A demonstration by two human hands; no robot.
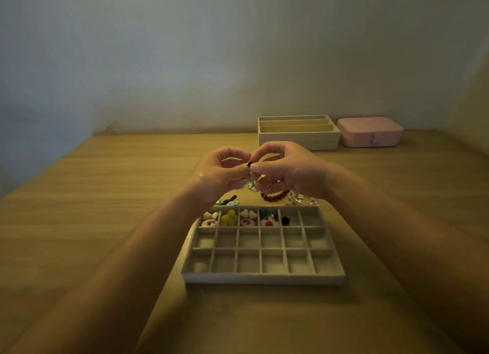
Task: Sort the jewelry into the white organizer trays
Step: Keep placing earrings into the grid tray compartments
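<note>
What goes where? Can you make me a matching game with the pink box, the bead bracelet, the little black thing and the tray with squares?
Things:
1. pink box
2. bead bracelet
3. little black piece
4. grid tray

Places:
A. pinched between the left hand and the right hand
B. far back right on the table
C. nearest the person
D. lying just behind the grid tray

Pairs: 1-B, 2-D, 3-A, 4-C
</note>
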